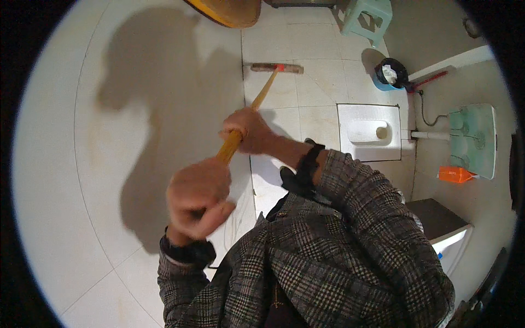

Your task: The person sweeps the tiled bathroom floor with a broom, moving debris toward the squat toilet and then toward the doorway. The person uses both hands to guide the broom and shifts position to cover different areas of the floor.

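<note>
Brush point(266, 89) was two-handed.
Left hand point(199, 194) gripped the handle's upper end; right hand point(249, 130) clasped it lower. Head sat at the floor point(317, 85), near the wall point(219, 38), beyond the toilet point(353, 113).

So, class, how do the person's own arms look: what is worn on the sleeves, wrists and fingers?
The left sleeve and right sleeve share a dark-and-pale grey check. The left wristband and right wristband are black. The left fingers and right fingers are ungloved; the left ones look blurred.
</note>
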Demonstrator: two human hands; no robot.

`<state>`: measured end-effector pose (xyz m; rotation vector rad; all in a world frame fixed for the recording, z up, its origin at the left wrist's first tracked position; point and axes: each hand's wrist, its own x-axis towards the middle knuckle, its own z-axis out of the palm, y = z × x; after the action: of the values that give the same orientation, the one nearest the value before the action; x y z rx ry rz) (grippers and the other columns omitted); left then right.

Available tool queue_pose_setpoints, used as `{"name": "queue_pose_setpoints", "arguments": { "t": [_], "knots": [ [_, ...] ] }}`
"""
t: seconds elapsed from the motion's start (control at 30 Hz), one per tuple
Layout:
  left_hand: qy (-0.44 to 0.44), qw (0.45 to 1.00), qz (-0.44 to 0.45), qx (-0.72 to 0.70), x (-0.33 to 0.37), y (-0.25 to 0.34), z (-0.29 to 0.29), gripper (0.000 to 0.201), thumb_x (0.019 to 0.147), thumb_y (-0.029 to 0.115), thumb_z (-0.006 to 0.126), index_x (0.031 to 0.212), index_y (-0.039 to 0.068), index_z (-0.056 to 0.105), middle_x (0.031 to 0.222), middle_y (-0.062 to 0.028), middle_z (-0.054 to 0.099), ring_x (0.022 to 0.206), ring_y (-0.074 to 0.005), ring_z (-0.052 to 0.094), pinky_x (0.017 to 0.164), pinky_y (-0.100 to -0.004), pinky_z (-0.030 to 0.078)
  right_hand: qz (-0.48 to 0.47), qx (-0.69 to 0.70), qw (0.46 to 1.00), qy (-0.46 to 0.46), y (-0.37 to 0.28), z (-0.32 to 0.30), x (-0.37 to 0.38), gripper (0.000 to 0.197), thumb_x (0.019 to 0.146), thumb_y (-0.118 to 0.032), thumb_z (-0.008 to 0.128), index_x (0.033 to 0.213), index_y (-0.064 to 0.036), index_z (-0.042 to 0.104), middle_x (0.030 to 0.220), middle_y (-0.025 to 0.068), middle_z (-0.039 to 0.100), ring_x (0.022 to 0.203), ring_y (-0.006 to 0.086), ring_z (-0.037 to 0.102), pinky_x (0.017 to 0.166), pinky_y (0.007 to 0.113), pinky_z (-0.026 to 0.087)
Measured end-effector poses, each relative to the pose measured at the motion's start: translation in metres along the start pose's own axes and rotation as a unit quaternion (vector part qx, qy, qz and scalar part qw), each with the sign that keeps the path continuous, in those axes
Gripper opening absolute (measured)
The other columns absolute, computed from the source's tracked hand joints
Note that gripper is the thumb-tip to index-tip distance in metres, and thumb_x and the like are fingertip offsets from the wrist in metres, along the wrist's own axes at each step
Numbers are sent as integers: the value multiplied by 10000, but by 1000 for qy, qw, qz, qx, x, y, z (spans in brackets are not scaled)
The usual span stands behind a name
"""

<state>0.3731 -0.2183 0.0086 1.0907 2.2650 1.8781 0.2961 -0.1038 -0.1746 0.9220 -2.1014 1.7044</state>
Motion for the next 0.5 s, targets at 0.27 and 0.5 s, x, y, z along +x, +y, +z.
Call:
{"name": "queue_pose_setpoints", "arguments": {
  "t": [0.27, 0.5],
  "knots": [
    [97, 987, -44, -122, -17, 24, -20, 403, 737, 112, 734, 495, 63, 416, 501, -42, 477, 452, -255, 479, 535, -403, 432, 33, -35, 998, 47, -34, 14, -9, 286, 779, -170, 750, 635, -88, 517, 603, 82, 536, 608, 340, 559, 578, 446, 405],
    [62, 995, -32, -75, -11, 10, -9, 380, 721, 92, 690, 475, 56, 401, 492, -57, 450, 443, -261, 459, 521, -406, 418, 31, -26, 999, 5, -20, 8, -12, 300, 788, -186, 751, 639, -89, 509, 618, 107, 540, 622, 359, 557, 584, 469, 409]
  ]
}}
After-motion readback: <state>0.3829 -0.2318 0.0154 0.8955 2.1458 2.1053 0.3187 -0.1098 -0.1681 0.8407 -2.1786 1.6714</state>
